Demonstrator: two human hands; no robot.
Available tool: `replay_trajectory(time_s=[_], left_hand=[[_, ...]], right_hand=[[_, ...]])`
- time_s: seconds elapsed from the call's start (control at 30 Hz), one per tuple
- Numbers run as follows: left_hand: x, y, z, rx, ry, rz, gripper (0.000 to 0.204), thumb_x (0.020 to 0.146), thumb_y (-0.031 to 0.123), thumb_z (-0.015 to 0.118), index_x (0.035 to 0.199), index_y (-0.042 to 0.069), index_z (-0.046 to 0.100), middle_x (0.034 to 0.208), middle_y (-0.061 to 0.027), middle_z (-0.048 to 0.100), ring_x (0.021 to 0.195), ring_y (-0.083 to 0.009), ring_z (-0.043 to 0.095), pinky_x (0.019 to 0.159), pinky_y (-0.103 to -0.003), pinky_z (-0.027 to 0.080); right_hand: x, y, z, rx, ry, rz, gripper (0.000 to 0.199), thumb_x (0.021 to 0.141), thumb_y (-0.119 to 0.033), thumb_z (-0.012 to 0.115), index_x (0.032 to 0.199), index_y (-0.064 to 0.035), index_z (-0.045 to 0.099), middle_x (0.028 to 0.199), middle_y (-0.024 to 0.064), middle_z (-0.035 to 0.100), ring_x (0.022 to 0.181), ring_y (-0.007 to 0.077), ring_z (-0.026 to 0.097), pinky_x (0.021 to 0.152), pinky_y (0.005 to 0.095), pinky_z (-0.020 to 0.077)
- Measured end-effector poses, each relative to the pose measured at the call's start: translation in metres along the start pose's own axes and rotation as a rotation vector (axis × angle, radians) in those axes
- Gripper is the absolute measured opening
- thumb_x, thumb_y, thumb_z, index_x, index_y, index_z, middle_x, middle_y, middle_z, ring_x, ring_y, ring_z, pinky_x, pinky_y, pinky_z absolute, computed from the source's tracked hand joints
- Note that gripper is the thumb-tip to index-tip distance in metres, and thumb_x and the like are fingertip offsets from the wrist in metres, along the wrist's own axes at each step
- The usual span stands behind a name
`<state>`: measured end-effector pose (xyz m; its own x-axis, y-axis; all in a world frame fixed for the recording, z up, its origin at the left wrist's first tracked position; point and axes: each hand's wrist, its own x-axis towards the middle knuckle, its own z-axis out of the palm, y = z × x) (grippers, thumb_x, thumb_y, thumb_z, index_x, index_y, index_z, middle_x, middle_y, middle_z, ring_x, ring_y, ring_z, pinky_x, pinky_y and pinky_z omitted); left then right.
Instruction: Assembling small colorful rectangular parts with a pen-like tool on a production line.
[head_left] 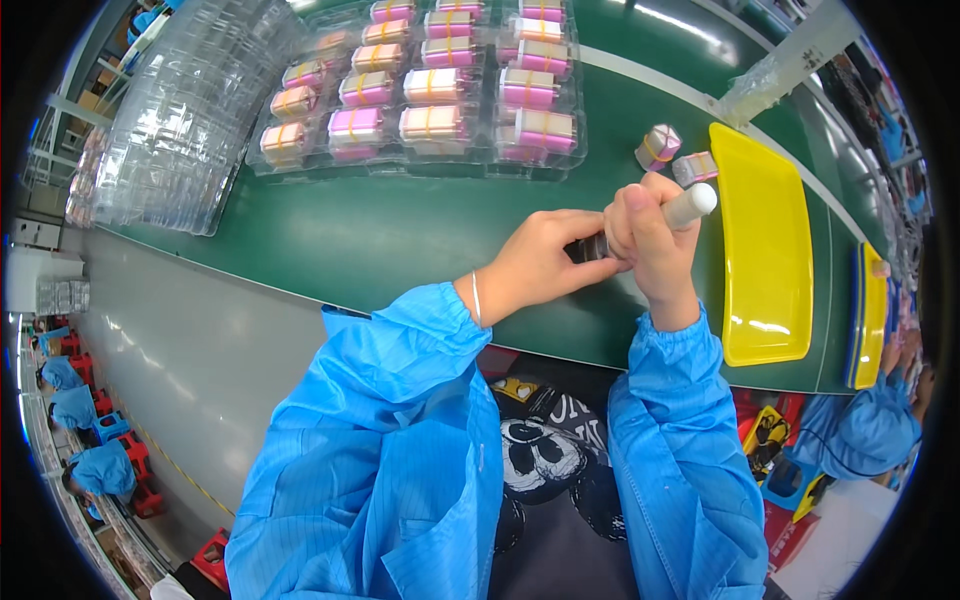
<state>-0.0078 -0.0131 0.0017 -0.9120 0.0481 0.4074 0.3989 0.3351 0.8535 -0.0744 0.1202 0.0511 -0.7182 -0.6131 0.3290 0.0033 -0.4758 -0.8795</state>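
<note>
My right hand (655, 240) is closed round a pale, thick cylindrical stick (690, 205) with a rounded white end that points up and to the right. Close by on the left, my left hand (545, 255) has its thumb and fingers curved round a small dark piece (590, 247), mostly hidden by the fingers. The two hands meet over the green table (420, 240), near its front edge. Just beyond the right hand lie a pink-and-white banded bundle (658, 147) and a smaller bundle (694, 168).
A clear plastic tray (345, 160) at the back holds rows of pink and cream bundles with yellow bands. Stacked clear trays (180, 120) stand at the left. A yellow tray (768, 250) lies to the right. A plastic-wrapped post (790, 65) rises behind it.
</note>
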Motion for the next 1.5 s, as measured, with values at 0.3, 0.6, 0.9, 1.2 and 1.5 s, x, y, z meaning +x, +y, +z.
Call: replay_trajectory(time_s=[0.3,0.6,0.9,1.2,1.5], left_hand=[[0.004,-0.011,0.003,0.11,-0.175,-0.006,0.081,0.077,0.024,0.082,0.141,0.007,0.035,0.115,-0.011,0.068,0.113,-0.0335,0.06,0.092,-0.041,0.048],[0.005,-0.013,-0.015,-1.155,-0.171,-0.506,0.063,0.101,0.059,0.032,0.122,0.003,0.051,0.089,-0.0084,0.06,0.066,-0.0169,0.06,0.069,-0.033,0.053],[0.009,-0.002,-0.01,-1.064,-0.162,-0.641,0.052,0.102,0.054,0.028,0.122,0.009,0.047,0.125,-0.0203,0.06,0.085,-0.0248,0.066,0.07,-0.035,0.055],[0.003,0.002,-0.005,-0.683,0.139,-0.511,0.028,0.1,0.037,0.054,0.115,0.014,0.045,0.095,-0.0017,0.057,0.087,-0.0119,0.062,0.07,-0.026,0.051],[-0.009,-0.011,-0.028,-0.501,0.421,-0.377,0.029,0.103,0.036,0.05,0.111,0.008,0.047,0.092,-0.0015,0.053,0.078,-0.0066,0.052,0.067,-0.022,0.046]], right_hand=[[0.004,-0.039,-0.033,0.299,0.057,-0.296,0.032,0.102,-0.021,0.049,0.073,-0.0101,0.042,0.057,-0.0009,0.04,0.046,0.0093,0.036,0.041,0.027,0.0279],[0.015,-0.013,-0.092,-1.039,0.514,0.102,0.029,0.088,-0.023,0.07,0.11,-0.0048,0.066,0.093,0.0114,0.064,0.077,0.0211,0.061,0.069,0.0303,0.0479],[0.032,0.023,-0.081,-1.393,0.432,-0.045,0.044,0.085,-0.021,0.071,0.125,-0.0079,0.058,0.118,0.0191,0.06,0.106,0.0363,0.061,0.088,0.0427,0.0491],[0.023,0.0,-0.064,-0.784,0.203,0.251,0.044,0.08,-0.008,0.076,0.119,-0.0033,0.056,0.09,0.009,0.067,0.086,0.0171,0.066,0.076,0.0302,0.0523],[0.007,-0.013,-0.047,-0.817,-0.137,0.342,0.037,0.078,-0.014,0.081,0.109,-0.0033,0.064,0.085,0.0032,0.065,0.077,0.0101,0.058,0.072,0.0264,0.0494]])
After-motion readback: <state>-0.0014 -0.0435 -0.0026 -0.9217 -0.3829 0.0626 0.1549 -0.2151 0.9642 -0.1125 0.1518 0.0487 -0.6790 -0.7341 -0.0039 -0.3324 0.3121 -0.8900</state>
